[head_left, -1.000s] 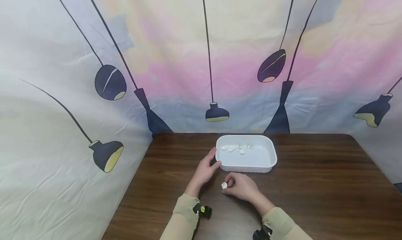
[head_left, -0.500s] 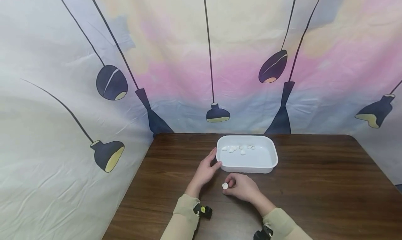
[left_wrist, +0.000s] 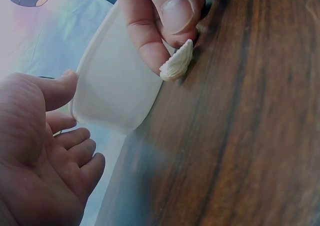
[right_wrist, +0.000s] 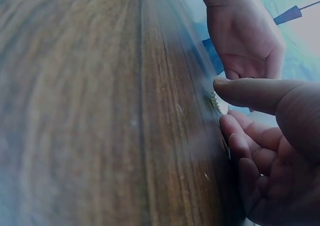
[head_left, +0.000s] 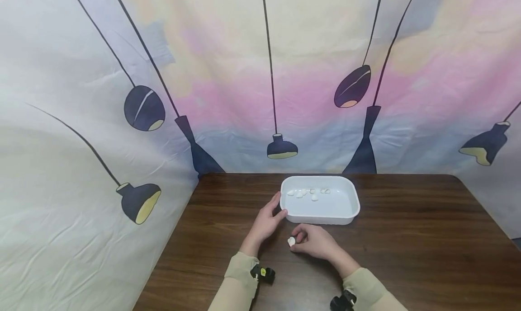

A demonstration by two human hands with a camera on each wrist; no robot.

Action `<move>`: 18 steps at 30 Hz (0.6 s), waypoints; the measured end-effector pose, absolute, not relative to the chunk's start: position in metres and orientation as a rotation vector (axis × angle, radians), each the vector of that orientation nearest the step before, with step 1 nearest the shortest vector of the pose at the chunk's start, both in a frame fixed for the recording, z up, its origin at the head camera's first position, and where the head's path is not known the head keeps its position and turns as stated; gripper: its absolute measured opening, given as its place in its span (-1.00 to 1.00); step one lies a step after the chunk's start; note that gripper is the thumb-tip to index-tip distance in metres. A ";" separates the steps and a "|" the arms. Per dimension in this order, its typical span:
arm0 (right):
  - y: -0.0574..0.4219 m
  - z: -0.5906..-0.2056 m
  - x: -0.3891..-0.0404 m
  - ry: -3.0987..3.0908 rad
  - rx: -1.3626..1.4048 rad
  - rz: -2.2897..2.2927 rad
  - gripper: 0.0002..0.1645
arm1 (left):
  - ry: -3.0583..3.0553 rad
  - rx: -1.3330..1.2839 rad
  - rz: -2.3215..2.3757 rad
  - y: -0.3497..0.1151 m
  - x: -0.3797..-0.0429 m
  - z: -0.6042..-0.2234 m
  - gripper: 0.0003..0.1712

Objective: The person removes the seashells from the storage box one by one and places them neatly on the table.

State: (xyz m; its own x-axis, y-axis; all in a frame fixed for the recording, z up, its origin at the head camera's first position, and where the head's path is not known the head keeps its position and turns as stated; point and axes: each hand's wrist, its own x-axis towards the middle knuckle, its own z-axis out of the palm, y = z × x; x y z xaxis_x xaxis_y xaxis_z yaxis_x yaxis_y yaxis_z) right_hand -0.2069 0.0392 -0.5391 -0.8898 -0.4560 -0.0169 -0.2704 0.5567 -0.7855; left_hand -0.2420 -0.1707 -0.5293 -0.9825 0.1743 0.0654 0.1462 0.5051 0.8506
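Note:
My right hand [head_left: 319, 243] pinches a small white seashell [head_left: 291, 241] between thumb and fingers, just above the table in front of the tray. Up close in the left wrist view, the seashell [left_wrist: 177, 62] has a ribbed face and a toothed edge. A white rectangular tray [head_left: 319, 220] stands at the back of the table, with several small whitish shells [head_left: 314, 197] lying apart inside it. At the tray's left end, my left hand [head_left: 265, 223] touches the rim with its thumb, its other fingers relaxed along the outside. The right wrist view shows the held shell partly hidden by fingers.
The dark wooden table [head_left: 415, 238] extends to both sides of the tray. Behind it hangs a pastel cloth [head_left: 228, 76] printed with dark lamps. Each wrist carries a small black camera, such as the left camera [head_left: 263, 273].

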 end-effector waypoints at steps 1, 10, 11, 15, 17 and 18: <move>0.040 -0.539 -0.207 2.566 -0.609 -1.242 -0.58 | 2.702 0.284 1.516 -0.170 -0.242 -0.529 -0.24; 0.040 -0.543 -0.203 2.555 -0.638 -1.233 -0.58 | 2.678 0.271 1.550 -0.172 -0.236 -0.534 -0.23; 0.039 -0.543 -0.202 2.552 -0.641 -1.228 -0.58 | 2.680 0.264 1.546 -0.173 -0.235 -0.535 -0.23; 0.038 -0.542 -0.202 2.580 -0.644 -1.224 -0.59 | 2.690 0.275 1.545 -0.173 -0.236 -0.532 -0.24; 0.038 -0.541 -0.203 2.592 -0.633 -1.226 -0.59 | 2.691 0.280 1.536 -0.171 -0.239 -0.530 -0.25; 0.038 -0.540 -0.204 2.594 -0.628 -1.223 -0.59 | 2.689 0.288 1.536 -0.171 -0.240 -0.529 -0.25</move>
State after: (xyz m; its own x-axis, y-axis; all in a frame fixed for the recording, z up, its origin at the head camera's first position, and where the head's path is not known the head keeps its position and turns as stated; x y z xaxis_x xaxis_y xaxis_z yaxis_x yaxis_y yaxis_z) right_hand -0.2044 0.0384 -0.5404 -0.8883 -0.4592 -0.0048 -0.2885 0.5663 -0.7720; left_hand -0.2402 -0.1707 -0.5295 -0.9824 0.1754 0.0641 0.1443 0.4951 0.8568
